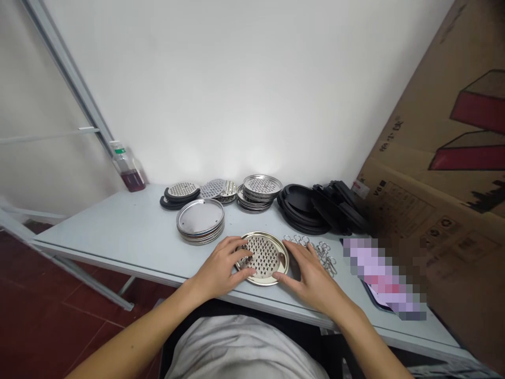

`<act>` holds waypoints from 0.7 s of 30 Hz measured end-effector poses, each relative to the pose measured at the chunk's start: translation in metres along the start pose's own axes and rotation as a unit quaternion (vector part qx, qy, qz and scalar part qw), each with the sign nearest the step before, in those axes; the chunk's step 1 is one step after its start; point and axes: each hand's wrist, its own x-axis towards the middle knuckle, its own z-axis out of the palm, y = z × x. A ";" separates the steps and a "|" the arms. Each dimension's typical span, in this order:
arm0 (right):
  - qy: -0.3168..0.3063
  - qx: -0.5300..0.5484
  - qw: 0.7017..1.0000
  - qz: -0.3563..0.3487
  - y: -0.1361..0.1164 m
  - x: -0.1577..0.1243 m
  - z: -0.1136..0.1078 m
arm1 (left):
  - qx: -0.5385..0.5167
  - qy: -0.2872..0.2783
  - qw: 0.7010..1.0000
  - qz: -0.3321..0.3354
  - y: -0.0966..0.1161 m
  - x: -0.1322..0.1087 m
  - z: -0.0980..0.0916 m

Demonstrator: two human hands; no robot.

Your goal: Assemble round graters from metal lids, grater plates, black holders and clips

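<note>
A round metal grater disc (262, 256) lies in a shallow gold-toned metal dish (263, 235) near the table's front edge. From the left, my left hand (226, 266) holds it, with curled fingers and thumb over the rim and the disc's left side. My right hand (310, 271) grips the opposite side, thumb at the lower rim and fingers along the upper right. Small metal rings with clasps (325, 252) lie just beyond my right hand. Behind my left hand is a stack of plain round metal dishes (200, 217).
Along the wall stand grater discs in black holders (183, 189), loose grater plates (215, 188), stacked graters in dishes (262, 185) and black plastic parts (302, 202). A bottle of dark red liquid (132, 176) stands back left. A phone (379, 300) and a large cardboard box (426, 210) are right.
</note>
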 end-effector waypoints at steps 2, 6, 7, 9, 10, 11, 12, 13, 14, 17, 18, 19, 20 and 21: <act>0.011 -0.001 1.000 -0.004 -0.001 0.000 -0.001 | 0.004 -0.009 1.000 0.001 0.001 0.000 0.000; 0.010 0.003 1.000 -0.013 -0.003 -0.001 -0.002 | -0.002 -0.013 1.000 0.008 0.002 0.000 -0.001; 0.008 0.004 1.000 -0.014 -0.003 -0.001 -0.003 | -0.005 -0.015 1.000 0.010 0.001 0.000 -0.001; 0.005 0.005 1.000 -0.014 -0.004 0.000 -0.003 | -0.013 -0.023 1.000 0.014 0.001 0.000 -0.001; 0.004 0.005 1.000 -0.014 -0.005 0.000 -0.004 | -0.017 -0.028 0.999 0.015 0.001 0.000 -0.002; 0.003 0.005 1.000 -0.013 -0.005 0.000 -0.004 | -0.020 -0.032 0.999 0.015 0.000 0.000 -0.002; 0.002 0.004 1.000 -0.013 -0.005 0.000 -0.004 | -0.024 -0.034 0.999 0.016 0.000 0.000 -0.002; 0.002 0.003 1.000 -0.012 -0.006 0.000 -0.004 | -0.027 -0.034 0.999 0.016 0.000 0.000 -0.001; 0.001 0.002 1.000 -0.011 -0.006 0.000 -0.004 | -0.029 -0.033 0.999 0.018 0.000 0.000 -0.001; -0.002 -0.007 1.000 -0.009 -0.004 0.000 -0.003 | -0.031 -0.027 0.999 0.019 -0.001 -0.001 0.000; -0.001 -0.010 1.000 -0.009 -0.003 0.000 -0.002 | -0.031 -0.027 0.999 0.018 -0.001 -0.001 0.000; 0.001 -0.014 1.000 -0.008 -0.002 0.000 -0.001 | -0.030 -0.029 0.999 0.016 -0.001 -0.001 0.000; 0.002 -0.018 1.000 -0.008 -0.001 -0.001 0.000 | -0.030 -0.032 0.999 0.013 -0.001 -0.001 -0.001; 0.004 -0.021 1.000 -0.007 0.000 -0.001 0.000 | -0.030 -0.037 0.999 0.010 0.000 -0.001 -0.001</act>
